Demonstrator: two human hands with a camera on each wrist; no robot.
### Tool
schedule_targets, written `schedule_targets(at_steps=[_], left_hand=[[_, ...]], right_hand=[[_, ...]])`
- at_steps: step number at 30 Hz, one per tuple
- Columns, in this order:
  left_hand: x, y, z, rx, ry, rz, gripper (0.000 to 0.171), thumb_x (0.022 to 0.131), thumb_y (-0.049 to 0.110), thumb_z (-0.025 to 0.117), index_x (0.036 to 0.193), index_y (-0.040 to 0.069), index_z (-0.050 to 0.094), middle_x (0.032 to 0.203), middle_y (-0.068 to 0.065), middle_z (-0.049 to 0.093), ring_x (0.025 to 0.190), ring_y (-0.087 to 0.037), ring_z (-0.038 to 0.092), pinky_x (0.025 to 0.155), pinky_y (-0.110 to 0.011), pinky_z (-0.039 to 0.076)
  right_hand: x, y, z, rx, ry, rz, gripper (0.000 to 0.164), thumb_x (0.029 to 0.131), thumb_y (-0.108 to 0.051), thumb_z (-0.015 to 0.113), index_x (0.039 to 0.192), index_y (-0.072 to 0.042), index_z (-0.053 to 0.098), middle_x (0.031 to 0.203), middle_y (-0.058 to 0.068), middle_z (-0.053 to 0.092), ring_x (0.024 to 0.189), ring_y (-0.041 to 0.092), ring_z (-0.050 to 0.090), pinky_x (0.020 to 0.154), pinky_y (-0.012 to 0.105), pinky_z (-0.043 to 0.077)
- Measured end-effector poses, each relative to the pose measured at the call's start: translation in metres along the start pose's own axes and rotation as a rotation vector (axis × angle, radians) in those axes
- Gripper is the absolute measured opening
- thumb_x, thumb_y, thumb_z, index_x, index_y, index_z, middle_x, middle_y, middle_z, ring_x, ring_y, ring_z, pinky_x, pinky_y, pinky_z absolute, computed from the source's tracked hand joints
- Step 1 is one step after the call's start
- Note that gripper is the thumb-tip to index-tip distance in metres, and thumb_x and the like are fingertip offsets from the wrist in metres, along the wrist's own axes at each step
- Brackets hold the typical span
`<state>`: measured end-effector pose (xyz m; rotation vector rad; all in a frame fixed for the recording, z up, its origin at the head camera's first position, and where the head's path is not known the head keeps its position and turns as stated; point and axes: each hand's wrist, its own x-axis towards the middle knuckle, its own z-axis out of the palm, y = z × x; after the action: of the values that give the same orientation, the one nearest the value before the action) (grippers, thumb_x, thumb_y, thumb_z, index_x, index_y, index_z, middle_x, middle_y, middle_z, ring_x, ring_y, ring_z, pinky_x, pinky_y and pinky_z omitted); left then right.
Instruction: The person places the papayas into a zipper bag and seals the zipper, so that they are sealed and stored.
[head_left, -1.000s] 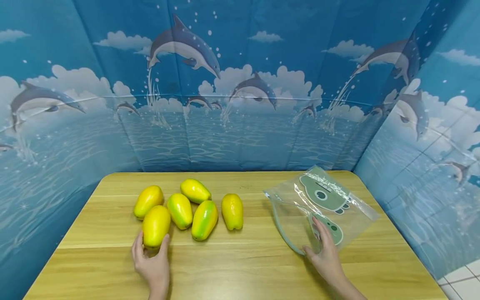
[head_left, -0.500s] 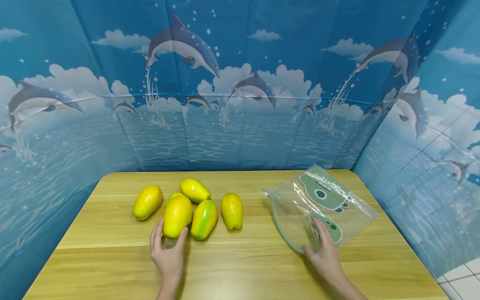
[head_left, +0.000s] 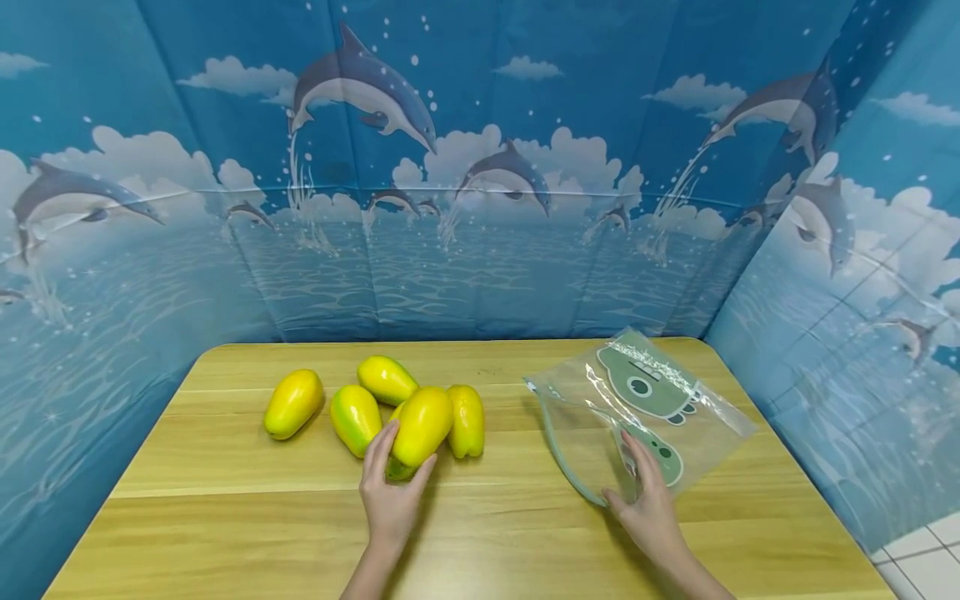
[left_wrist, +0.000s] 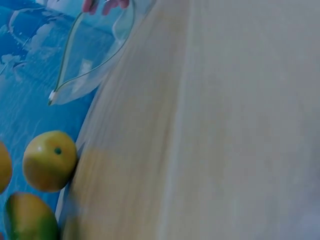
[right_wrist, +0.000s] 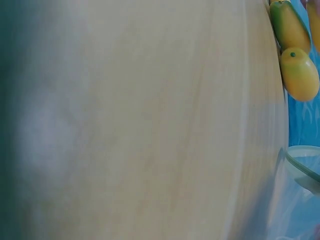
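My left hand [head_left: 392, 500] holds a yellow papaya [head_left: 424, 423] between thumb and fingers, above other papayas. Beneath it, a green-striped papaya [head_left: 398, 472] is mostly hidden. To the right, my right hand [head_left: 648, 508] grips the edge of a clear zip bag [head_left: 577, 425] that has green cartoon prints; its mouth gapes toward the left. In the left wrist view, fingertips [left_wrist: 106, 6] are at the rim of the bag [left_wrist: 75, 82]. Most of the bag is out of frame in the right wrist view, where its rim [right_wrist: 302, 169] shows.
More papayas lie on the wooden table [head_left: 247, 533]: one at far left [head_left: 293, 405], one at mid-left [head_left: 356, 419], one behind [head_left: 386, 380] and one to the right [head_left: 467, 421]. A blue dolphin-print curtain [head_left: 480, 275] hangs behind and at the sides.
The left hand has carried its papaya rightward, from beside the far-left papaya to over the green-striped one. The right hand and the bag have stayed almost in place.
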<state>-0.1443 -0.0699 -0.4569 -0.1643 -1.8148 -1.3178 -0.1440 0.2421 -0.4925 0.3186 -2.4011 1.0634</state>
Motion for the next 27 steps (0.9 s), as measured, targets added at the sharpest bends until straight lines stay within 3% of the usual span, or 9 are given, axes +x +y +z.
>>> schedule_targets(at_steps=[6,11,15,27], left_hand=[[-0.009,0.002,0.019,-0.04,-0.121,0.084,0.062,0.052,-0.014,0.08,0.109,-0.015,0.055,0.108,-0.031,0.055,0.101,-0.044,0.052,0.1,-0.014,0.033],[-0.018,-0.002,0.036,-0.059,-0.235,0.072,0.062,0.055,-0.008,0.082,0.112,-0.009,0.056,0.112,-0.025,0.056,0.103,-0.038,0.054,0.099,-0.017,0.036],[-0.028,-0.016,0.051,-0.115,-0.295,0.082,0.062,0.061,-0.002,0.082,0.118,-0.001,0.056,0.118,-0.016,0.055,0.108,-0.031,0.054,0.098,-0.022,0.04],[-0.04,-0.014,0.078,-0.158,-0.461,-0.025,0.061,0.064,0.005,0.081,0.12,0.005,0.056,0.122,-0.008,0.054,0.113,-0.026,0.052,0.098,-0.035,0.042]], right_hand=[[0.001,-0.001,0.0,0.002,0.001,-0.002,0.092,0.051,0.024,0.071,0.135,0.007,0.035,0.13,0.024,0.04,0.108,0.03,0.044,0.092,0.0,0.025],[0.0,-0.001,0.0,0.007,0.006,-0.006,0.092,0.05,0.024,0.071,0.134,0.008,0.035,0.13,0.025,0.04,0.108,0.03,0.043,0.093,0.0,0.025],[0.0,-0.001,0.001,0.008,0.007,-0.001,0.093,0.05,0.024,0.071,0.135,0.007,0.035,0.131,0.024,0.04,0.11,0.029,0.043,0.093,0.001,0.025],[0.0,0.0,0.0,0.007,0.006,0.015,0.093,0.05,0.024,0.071,0.134,0.007,0.035,0.131,0.023,0.039,0.111,0.024,0.042,0.093,0.001,0.025]])
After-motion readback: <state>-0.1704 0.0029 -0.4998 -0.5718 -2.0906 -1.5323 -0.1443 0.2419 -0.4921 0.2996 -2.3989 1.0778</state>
